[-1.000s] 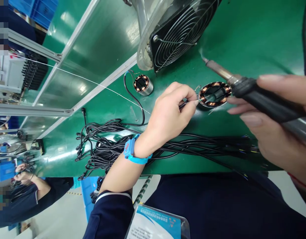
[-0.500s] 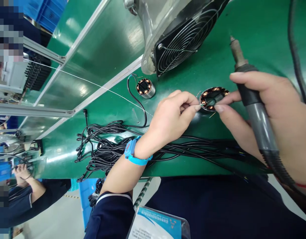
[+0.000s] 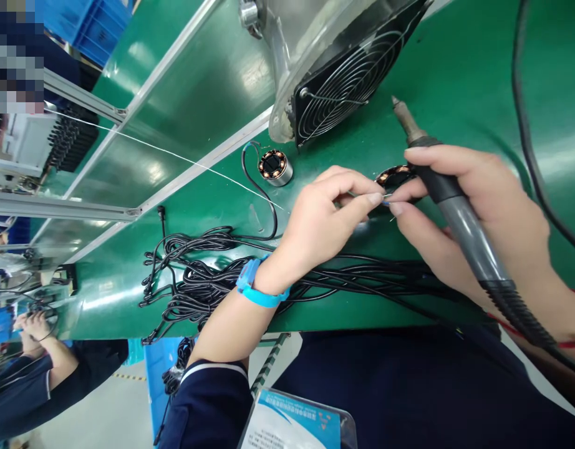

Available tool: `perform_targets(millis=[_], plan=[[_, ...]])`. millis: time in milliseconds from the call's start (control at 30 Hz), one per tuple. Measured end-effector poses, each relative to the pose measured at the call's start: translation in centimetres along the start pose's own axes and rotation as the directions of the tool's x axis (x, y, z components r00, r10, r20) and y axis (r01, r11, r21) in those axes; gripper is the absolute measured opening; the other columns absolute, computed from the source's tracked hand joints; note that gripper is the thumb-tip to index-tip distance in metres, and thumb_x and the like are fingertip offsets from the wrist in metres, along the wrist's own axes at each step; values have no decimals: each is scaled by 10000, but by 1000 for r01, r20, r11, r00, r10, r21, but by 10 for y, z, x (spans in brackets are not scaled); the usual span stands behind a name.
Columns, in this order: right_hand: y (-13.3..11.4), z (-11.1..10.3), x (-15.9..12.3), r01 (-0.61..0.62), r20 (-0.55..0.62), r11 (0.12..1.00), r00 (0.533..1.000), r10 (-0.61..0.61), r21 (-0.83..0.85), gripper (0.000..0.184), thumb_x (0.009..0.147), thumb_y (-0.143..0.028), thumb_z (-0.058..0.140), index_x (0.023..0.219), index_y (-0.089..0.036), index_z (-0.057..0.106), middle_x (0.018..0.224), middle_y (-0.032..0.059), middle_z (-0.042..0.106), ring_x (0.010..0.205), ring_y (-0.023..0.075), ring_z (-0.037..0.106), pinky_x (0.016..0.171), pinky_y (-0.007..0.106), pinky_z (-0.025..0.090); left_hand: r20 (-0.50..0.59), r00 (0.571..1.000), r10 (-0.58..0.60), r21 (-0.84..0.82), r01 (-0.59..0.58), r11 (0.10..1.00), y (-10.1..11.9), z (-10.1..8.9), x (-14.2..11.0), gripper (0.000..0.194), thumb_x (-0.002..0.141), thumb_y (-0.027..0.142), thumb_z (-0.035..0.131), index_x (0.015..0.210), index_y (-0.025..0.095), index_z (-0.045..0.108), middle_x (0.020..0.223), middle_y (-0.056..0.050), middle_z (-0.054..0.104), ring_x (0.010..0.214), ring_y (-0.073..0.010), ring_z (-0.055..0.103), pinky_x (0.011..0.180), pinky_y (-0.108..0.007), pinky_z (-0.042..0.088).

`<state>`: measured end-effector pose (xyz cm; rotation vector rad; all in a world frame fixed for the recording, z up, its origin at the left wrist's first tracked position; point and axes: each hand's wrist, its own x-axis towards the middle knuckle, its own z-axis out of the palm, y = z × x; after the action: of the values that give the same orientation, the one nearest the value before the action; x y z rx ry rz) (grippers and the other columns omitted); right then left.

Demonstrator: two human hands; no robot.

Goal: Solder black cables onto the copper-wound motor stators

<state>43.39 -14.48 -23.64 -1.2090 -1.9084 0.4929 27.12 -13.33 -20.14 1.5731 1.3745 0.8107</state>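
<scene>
While the left hand (image 3: 327, 218) pinches fine wires (image 3: 386, 201) between thumb and forefinger, the right hand (image 3: 493, 199) grips a soldering iron (image 3: 472, 234) by its dark handle. Two fingertips of the right hand also meet the wires, one of which shows blue; whether they clamp them cannot be told. The iron's tip points away from the wires, above the green worktop (image 3: 465, 56). Directly behind the fingertips stands a copper-wound stator (image 3: 394, 174), partly covered by the right hand. A blue wristband (image 3: 269, 298) encircles the left wrist. Left of the hands, a second stator (image 3: 278, 173) stands upright with a black cable (image 3: 272, 215) beside it. Bundled black cables (image 3: 198, 284) lie under and beside the left forearm. Beyond the hands sits a fan (image 3: 348, 93) with a wire guard. At the lower edge hangs a blue-and-white badge (image 3: 299, 418); its printing is inverted and too small to read.
</scene>
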Motion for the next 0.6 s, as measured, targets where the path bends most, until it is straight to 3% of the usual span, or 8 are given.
perform_targets(millis=[100, 167, 300, 400, 600], plan=[[-4, -1, 1, -36, -18, 999, 999, 37, 19, 438, 880, -252, 582, 1297, -210, 457, 1018, -1, 609, 1132, 142, 532, 874, 290, 521, -32, 948, 316, 268, -297, 916, -2, 0, -2, 74, 837, 149, 592, 805, 162, 657, 963, -43, 634, 919, -105, 600, 809, -249, 509], [-6, -2, 3, -64, -23, 997, 998, 64, 32, 454, 857, -222, 610, 1290, -197, 475, 1020, -5, 613, 1040, 104, 564, 852, 234, 538, 22, 911, 412, 380, -389, 839, -2, -2, -4, 116, 871, 167, 550, 830, 173, 658, 1016, -53, 629, 974, -111, 592, 856, -260, 495], [-6, -3, 5, -73, -43, 996, 996, 74, 45, 445, 849, -196, 616, 1278, -199, 499, 996, -12, 624, 869, 70, 589, 901, 226, 543, 149, 892, 428, 499, -441, 746, -2, -4, -6, 156, 915, 192, 457, 955, 191, 608, 1140, -64, 572, 1023, -121, 569, 830, -257, 491], [-5, -4, 5, -69, -65, 997, 995, 72, 40, 448, 841, -198, 628, 1272, -218, 507, 1037, -3, 620, 854, 75, 608, 921, 237, 538, 150, 885, 441, 521, -450, 725, -1, -4, -7, 166, 912, 155, 412, 990, 184, 556, 1069, -60, 543, 1052, -137, 538, 859, -277, 483], [-4, -5, 1, -74, -61, 997, 995, 76, 24, 430, 861, -282, 619, 1272, -223, 508, 1028, 4, 622, 873, 85, 610, 836, 225, 544, 126, 883, 452, 545, -442, 713, -2, 0, -7, 176, 925, 169, 385, 854, 182, 545, 924, -48, 521, 891, -120, 523, 789, -267, 473]])
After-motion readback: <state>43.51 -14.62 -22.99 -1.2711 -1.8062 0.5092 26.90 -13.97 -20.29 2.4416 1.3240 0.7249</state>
